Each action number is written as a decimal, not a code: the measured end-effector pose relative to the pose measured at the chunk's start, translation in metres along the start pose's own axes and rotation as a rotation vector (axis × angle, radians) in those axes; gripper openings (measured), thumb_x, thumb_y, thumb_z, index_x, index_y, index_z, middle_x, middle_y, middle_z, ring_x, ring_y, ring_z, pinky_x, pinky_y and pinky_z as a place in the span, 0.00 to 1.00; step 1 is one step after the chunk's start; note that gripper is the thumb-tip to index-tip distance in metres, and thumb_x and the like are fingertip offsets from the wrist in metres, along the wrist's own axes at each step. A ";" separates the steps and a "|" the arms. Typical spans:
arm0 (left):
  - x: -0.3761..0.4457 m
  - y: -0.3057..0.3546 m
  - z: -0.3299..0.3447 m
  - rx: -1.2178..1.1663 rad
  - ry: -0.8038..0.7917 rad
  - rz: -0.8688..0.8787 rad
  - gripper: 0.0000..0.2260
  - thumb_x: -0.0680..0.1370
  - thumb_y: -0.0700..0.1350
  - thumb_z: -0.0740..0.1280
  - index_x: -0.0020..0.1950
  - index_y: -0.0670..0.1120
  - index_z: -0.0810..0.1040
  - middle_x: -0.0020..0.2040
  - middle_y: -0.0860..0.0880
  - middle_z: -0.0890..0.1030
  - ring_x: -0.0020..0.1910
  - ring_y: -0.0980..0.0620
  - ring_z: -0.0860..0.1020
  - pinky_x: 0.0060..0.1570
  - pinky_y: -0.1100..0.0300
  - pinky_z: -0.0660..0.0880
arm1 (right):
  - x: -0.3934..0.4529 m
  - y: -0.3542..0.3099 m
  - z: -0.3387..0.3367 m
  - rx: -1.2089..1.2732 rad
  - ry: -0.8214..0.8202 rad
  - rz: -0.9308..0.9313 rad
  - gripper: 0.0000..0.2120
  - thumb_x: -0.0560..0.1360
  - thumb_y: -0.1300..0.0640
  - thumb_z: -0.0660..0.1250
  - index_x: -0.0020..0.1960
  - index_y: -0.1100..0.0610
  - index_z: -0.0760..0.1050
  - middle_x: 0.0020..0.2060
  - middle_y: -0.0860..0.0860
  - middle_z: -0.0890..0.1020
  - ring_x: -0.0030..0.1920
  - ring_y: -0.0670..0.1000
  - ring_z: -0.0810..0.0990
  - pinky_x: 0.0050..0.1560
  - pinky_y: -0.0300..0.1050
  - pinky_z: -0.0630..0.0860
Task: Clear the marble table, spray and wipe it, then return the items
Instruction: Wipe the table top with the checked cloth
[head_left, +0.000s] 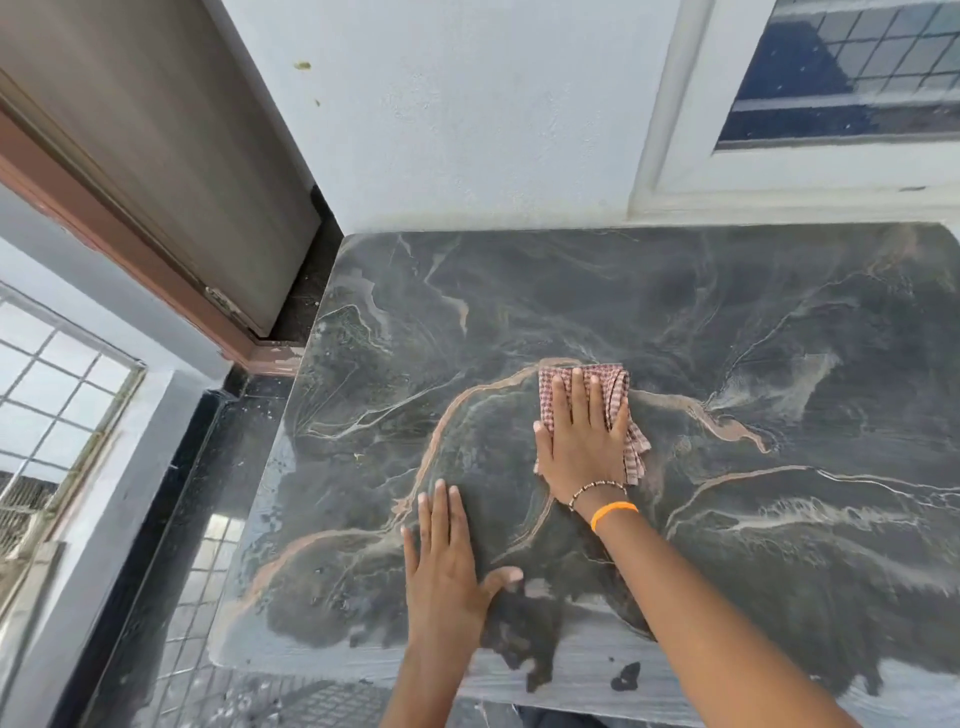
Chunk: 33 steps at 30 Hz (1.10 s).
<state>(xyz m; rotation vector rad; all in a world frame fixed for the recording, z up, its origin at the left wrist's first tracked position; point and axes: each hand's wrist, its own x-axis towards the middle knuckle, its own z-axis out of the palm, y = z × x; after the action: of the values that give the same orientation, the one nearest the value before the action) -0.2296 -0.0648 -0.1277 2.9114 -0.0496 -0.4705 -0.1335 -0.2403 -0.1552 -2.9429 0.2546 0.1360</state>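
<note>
On the bare dark veined marble table (727, 312), apparently already sprayed, the flat open right hand (582, 441) presses a red checked cloth (613, 389) mid-wipe, left hand (447, 571) open and empty; returning items remains.

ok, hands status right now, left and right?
Left hand: open, flat on the dark veined marble table, holding nothing.
Right hand: open, fingers spread, pressing the red checked cloth.

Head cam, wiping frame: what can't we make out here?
- Marble table: right side and near edge cut off by the frame.
- Cloth: middle hidden under the right hand; its full size unclear.
- Marble under the left hand: covered by the flat palm.
- Spray bottle and cleared items: nowhere in view.
- Wet or dry surface: glare makes it unclear.
</note>
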 end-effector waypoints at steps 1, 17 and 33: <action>0.009 -0.010 -0.008 -0.020 -0.007 -0.023 0.49 0.68 0.70 0.57 0.72 0.46 0.30 0.73 0.50 0.31 0.73 0.49 0.31 0.72 0.50 0.35 | 0.017 -0.006 -0.001 0.006 0.005 0.006 0.29 0.77 0.45 0.49 0.76 0.54 0.49 0.76 0.55 0.53 0.76 0.56 0.49 0.72 0.64 0.42; 0.042 -0.066 -0.031 -0.098 -0.137 -0.082 0.50 0.66 0.70 0.57 0.71 0.45 0.30 0.72 0.50 0.29 0.75 0.47 0.34 0.74 0.49 0.43 | 0.081 -0.064 -0.003 -0.068 -0.046 -0.361 0.25 0.80 0.49 0.44 0.76 0.49 0.44 0.77 0.48 0.48 0.77 0.50 0.45 0.74 0.56 0.38; 0.042 -0.097 -0.036 0.139 -0.100 0.213 0.46 0.70 0.72 0.47 0.69 0.41 0.28 0.76 0.43 0.34 0.76 0.45 0.38 0.75 0.49 0.45 | -0.153 -0.100 0.002 -0.091 -0.021 0.173 0.31 0.79 0.48 0.33 0.71 0.58 0.64 0.71 0.53 0.67 0.73 0.54 0.58 0.71 0.60 0.41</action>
<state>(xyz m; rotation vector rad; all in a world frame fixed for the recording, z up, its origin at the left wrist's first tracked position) -0.1781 0.0347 -0.1264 2.9677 -0.4178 -0.5970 -0.2654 -0.1184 -0.1233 -3.0038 0.5135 0.2077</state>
